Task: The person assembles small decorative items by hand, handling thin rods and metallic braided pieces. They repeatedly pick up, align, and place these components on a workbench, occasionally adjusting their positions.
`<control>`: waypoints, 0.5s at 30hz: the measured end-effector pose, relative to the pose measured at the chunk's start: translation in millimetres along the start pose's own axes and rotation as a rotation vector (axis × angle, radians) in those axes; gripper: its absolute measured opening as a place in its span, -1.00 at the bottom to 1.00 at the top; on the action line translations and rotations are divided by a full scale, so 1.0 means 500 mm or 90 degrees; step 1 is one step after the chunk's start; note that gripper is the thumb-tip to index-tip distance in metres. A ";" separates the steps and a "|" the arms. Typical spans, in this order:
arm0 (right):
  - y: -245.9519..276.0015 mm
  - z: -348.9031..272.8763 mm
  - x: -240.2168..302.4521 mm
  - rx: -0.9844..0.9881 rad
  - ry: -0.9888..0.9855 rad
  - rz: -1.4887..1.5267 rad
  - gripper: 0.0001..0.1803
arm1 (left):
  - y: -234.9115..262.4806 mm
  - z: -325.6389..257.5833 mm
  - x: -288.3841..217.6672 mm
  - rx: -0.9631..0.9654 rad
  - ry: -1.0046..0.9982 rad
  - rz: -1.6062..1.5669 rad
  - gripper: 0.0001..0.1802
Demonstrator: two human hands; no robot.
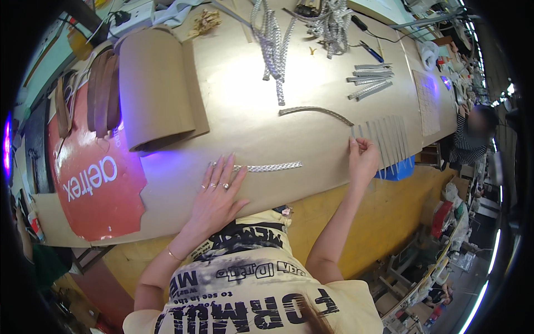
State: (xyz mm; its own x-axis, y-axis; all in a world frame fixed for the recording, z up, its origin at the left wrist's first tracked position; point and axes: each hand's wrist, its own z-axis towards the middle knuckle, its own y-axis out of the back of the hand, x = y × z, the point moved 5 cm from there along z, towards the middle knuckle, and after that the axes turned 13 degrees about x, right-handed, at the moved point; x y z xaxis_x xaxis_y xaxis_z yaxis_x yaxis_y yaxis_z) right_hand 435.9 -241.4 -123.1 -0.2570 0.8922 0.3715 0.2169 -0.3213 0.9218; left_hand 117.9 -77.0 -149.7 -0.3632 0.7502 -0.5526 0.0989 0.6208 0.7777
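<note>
A silver braided strip lies flat on the brown paper covering the desk, just in front of the person. The left hand presses on its left end, fingers spread wide and flat. The right hand pinches the end of one cut paper strip, fingers closed narrowly. A cardboard roll sits further left.

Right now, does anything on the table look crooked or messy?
Yes. One silver braided strip lies bent in a curve, while the strip under the left hand lies straight. At the far edge, more braid sits in a loose tangle. The short pieces are roughly lined up.
</note>
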 end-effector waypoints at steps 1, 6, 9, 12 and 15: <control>-0.003 0.004 -0.004 0.020 -0.009 0.029 -0.67 | -0.001 -0.001 -0.002 -0.008 0.008 0.008 -0.21; -0.010 0.022 -0.019 0.059 0.016 0.046 -0.70 | -0.002 -0.019 -0.001 -0.120 0.050 0.038 -0.23; -0.016 0.025 -0.027 0.080 0.007 0.036 -0.73 | -0.004 -0.028 -0.003 -0.130 0.021 0.062 -0.22; 0.010 0.014 -0.028 0.085 0.005 0.060 -0.76 | -0.011 -0.024 0.000 -0.063 0.035 0.040 -0.24; 0.056 -0.023 -0.022 0.107 -0.019 0.234 -0.82 | -0.003 -0.015 -0.001 -0.078 0.042 0.020 -0.24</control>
State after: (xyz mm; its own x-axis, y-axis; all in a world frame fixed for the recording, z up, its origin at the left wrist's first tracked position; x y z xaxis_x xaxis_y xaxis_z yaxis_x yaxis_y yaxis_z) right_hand 433.7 -264.0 -100.0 -0.1063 0.7371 0.6674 0.4407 -0.5667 0.6961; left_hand 111.0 -80.2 -148.3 -0.4216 0.7497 -0.5101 -0.0016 0.5619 0.8272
